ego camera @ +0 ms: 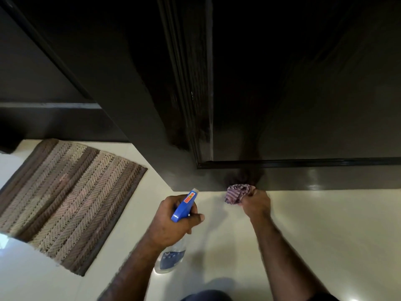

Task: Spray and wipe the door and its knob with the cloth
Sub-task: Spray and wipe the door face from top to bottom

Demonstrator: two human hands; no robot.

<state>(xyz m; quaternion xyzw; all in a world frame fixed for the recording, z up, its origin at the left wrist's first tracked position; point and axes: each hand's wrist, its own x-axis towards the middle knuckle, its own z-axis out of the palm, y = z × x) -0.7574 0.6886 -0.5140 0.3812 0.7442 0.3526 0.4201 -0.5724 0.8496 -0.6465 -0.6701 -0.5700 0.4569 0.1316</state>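
A dark brown door (303,94) fills the upper right, seen from above down to its bottom edge. My right hand (255,203) grips a bunched purple striped cloth (237,192) and presses it against the door's lowest strip, just above the floor. My left hand (173,220) holds a clear spray bottle (171,257) by its blue trigger head (184,205), nozzle aimed toward the door's bottom left corner. The door knob is out of view.
A brown and beige woven mat (65,200) lies on the cream tiled floor (325,235) to the left. The dark door frame (186,83) runs down beside the door. A dark wall panel (43,72) stands at far left.
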